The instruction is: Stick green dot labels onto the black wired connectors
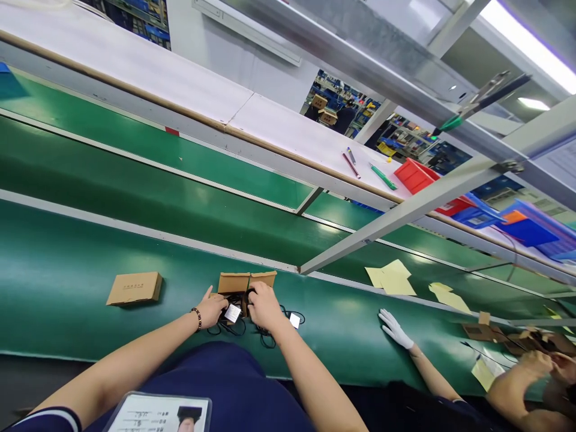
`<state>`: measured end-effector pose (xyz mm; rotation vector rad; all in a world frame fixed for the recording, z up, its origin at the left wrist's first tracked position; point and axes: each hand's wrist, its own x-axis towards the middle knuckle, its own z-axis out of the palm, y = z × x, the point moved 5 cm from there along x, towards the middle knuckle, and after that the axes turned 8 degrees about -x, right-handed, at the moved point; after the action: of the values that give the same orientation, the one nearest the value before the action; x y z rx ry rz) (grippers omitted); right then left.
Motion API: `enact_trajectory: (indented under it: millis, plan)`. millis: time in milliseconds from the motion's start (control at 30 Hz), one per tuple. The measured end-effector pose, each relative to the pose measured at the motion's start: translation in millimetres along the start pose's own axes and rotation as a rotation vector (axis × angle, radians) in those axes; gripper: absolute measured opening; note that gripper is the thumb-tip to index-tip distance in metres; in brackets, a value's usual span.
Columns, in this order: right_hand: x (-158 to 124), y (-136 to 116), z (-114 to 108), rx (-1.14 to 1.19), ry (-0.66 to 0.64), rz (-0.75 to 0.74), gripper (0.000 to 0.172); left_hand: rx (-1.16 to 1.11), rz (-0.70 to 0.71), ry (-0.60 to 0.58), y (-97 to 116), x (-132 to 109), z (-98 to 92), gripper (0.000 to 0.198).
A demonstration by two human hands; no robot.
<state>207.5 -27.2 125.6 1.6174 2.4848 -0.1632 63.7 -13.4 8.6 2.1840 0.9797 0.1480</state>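
Observation:
Two small cardboard boxes stand side by side in front of me, the left box (233, 282) and the right box (263, 278), with their flaps raised. At the left box, my left hand (211, 311) has its fingers bent against a black corded device with a white label (233, 313), its thumb sticking up. My right hand (264, 305) reaches down at the right box, fingers curled round something dark and mostly hidden. Black cable loops (266, 339) lie below my hands. A second white label (294, 320) shows among cables right of my right wrist.
A closed cardboard box (134, 288) lies to the left on the green work surface (67, 258). Yellow paper sheets (391, 278) lie to the right. Another person's gloved hand (395, 329) rests nearby; further right, other hands work by open boxes. A slanted metal post (360, 237) rises ahead.

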Motion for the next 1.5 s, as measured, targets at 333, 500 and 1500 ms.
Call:
enact_trajectory:
  millis: [333, 500, 1500]
  plan:
    - [-84.7, -0.7, 100.8, 0.076, -0.204, 0.323, 0.013, 0.131, 0.142, 0.022, 15.8, -29.2, -8.9, 0.06]
    - [-51.3, -26.6, 82.5, 0.03, 0.051, 0.146, 0.02, 0.282, 0.191, 0.063, 11.0, -34.1, 14.3, 0.028]
    - [56.3, -45.0, 77.1, -0.308, -0.419, -0.233, 0.033, -0.33, -0.168, 0.224, -25.9, 9.7, -23.5, 0.03]
